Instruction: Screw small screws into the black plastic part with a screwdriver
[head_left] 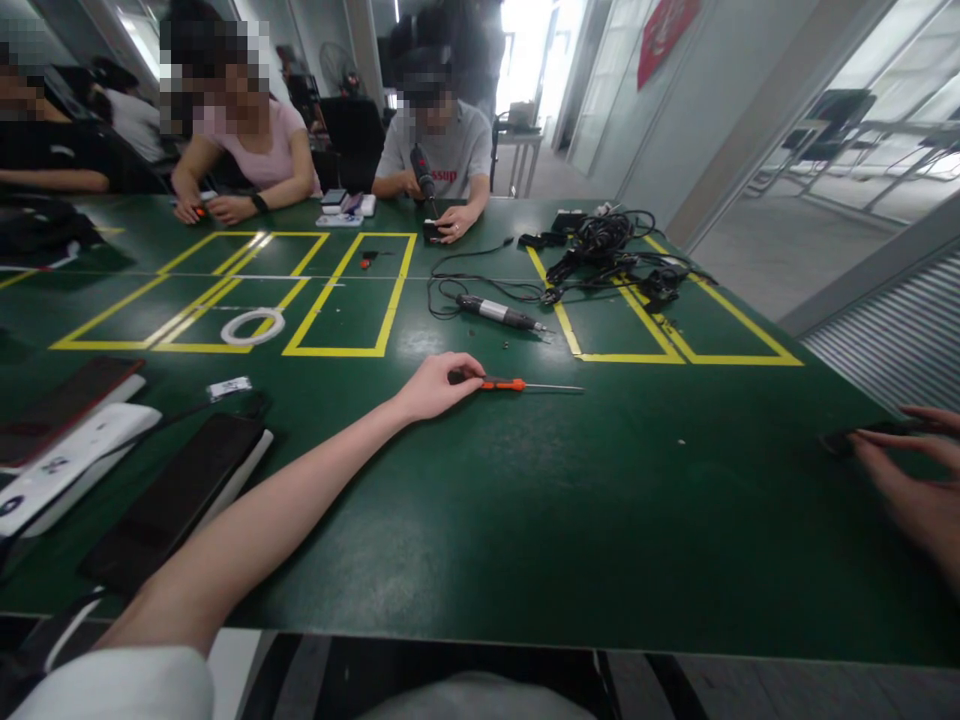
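My left hand [442, 385] reaches over the table, fingers closed round the handle end of a screwdriver [504, 384]. Its handle is orange and black, and the thin metal shaft points right, lying close to the tabletop. At the right edge my right hand [911, 480], partly cut off, pinches a small dark object [840, 440]; blur hides its kind. Beyond the left hand lies a grey and black pen-shaped electric screwdriver [495, 311] with a cable.
The green table [525, 550] carries yellow tape outlines [334, 352], a white tape roll [253, 326] and a tangled cable pile [607, 250]. Phones and power banks [184, 490] lie at left. Across, one person works with a power screwdriver [422, 172]; another person [247, 150] sits beside.
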